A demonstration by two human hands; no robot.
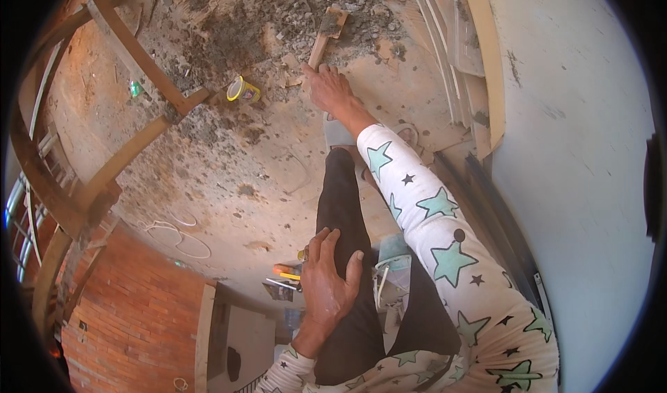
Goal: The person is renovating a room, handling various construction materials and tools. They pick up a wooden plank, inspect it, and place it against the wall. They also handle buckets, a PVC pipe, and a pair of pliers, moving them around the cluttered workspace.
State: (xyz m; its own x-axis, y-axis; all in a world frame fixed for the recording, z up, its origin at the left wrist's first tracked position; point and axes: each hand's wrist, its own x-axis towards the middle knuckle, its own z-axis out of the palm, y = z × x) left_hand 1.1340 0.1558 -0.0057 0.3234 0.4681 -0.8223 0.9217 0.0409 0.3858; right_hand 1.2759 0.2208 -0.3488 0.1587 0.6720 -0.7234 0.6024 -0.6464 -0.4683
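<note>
My right hand [328, 87] reaches forward over the dusty floor, its fingers closed at the near end of a narrow wooden handle [319, 51]. That handle runs into a broad, squarish wooden head [336, 22] with grey mortar on it, which lies against the rubble. Part of the grip is hidden by the fingers. My left hand [326, 282] rests on my dark-trousered leg [342, 205], fingers spread, with nothing in it. Loose grey mortar and rubble [236, 18] cover the floor beyond the right hand.
A yellow-rimmed cup [243, 90] lies tipped left of my right hand. Wooden framing [132, 46] stands at the left, above brick paving [132, 310]. A pale wall [570, 171] rises on the right, with long strips [497, 205] along its foot. A thin white cord [177, 239] lies coiled.
</note>
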